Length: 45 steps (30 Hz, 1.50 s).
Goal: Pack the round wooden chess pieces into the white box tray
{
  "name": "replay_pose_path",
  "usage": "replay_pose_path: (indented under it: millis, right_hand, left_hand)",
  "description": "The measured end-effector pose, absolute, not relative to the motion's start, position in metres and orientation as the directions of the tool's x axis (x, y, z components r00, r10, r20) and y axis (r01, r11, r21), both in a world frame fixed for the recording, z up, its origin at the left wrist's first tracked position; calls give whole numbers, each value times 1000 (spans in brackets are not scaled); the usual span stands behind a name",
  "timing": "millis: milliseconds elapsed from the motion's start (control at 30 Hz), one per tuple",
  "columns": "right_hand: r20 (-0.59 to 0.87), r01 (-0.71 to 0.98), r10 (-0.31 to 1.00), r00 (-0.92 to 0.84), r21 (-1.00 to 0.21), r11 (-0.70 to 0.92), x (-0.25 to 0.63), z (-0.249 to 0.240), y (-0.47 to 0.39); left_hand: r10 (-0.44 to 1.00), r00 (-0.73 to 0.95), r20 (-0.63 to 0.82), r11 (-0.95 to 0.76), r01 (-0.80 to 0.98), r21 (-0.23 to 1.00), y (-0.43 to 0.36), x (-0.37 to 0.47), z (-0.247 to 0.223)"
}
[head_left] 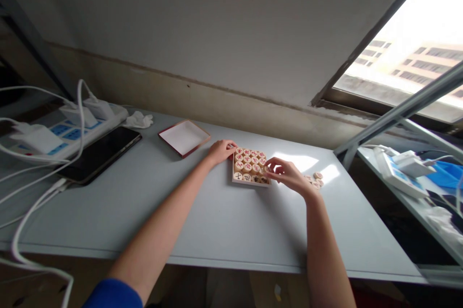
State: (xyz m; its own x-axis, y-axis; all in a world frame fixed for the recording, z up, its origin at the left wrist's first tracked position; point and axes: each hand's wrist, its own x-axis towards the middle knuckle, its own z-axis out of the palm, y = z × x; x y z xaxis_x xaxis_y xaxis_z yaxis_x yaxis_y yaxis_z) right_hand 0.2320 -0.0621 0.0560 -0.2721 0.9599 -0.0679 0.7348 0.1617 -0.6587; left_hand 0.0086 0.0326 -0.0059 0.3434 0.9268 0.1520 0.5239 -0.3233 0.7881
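Note:
A shallow box (251, 183) on the grey table holds rows of round wooden pieces (247, 166), with red characters in the upper rows and black ones in the bottom row. My left hand (221, 152) rests at the box's upper left corner, its fingers closed on the edge. Over the box's right side, my right hand (285, 174) pinches a round piece (266, 169) between thumb and fingers. Several loose pieces (317, 180) lie on the table just right of my right hand.
An open box lid (184, 138) lies left of my left hand. Farther left are a black phone (101, 154), a power strip (72, 132) with white chargers and cables, and crumpled tissue (138, 119). A metal frame (390, 115) and window stand at the right.

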Motion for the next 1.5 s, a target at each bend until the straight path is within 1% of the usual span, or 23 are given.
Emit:
replay_pose_path:
  millis: [133,267,667,933,1000,1033,1100,1133,1167,1233,1267,1300,1367,1500]
  right_hand:
    - [27,744,941,-338,-604,285,226,52,-60]
    - [86,742,927,-365,-574,345,227,48,-57]
    - [87,789,933,-348,-510,342,232,41,-55]
    - [100,796,948,-302,-520,308,238,51,-59]
    - [102,849,967,-235,-464,255,246,51,-60]
    - [104,899,982,-159,-396,188,252,50,-60]
    - [135,979,989,67,-203,-38,266,44,-60]
    - [159,978,968,192,-110,-176,274,39,-59]
    - [172,949,934,314,-42,-312,282,34,-58]
    - [130,860,854,504,18,-510,298,24,-57]
    - [86,828,827,556,28,-560,306,20,-56]
    - [44,812,812,582,33,-583,312,16,-55]
    - [-5,819,819,574,34,-573,320,11,-53]
    - [5,885,885,465,10,-465,313,9,-51]
  left_hand:
    - [925,348,150,-324,519,791,32,8,-6]
    - [924,346,163,-332,515,790,32,9,-6]
    - [927,343,149,-319,515,795,31,9,-4]
    - [928,340,152,-321,524,789,29,9,-3]
    - [929,338,153,-321,527,787,29,9,-3]
    - [929,337,154,-322,528,786,29,9,-3]
    - [930,334,155,-322,531,784,30,9,-4]
    - [931,333,152,-318,532,784,30,9,-4]
    - [932,332,148,-315,533,785,30,9,-4]
    - [933,332,140,-308,532,789,30,9,-4]
    - [933,333,139,-307,531,790,30,9,-4]
    - [932,334,140,-308,528,791,30,9,-4]
    - [930,338,148,-316,524,791,31,9,-4]
    - [928,338,158,-327,533,781,32,9,-6]
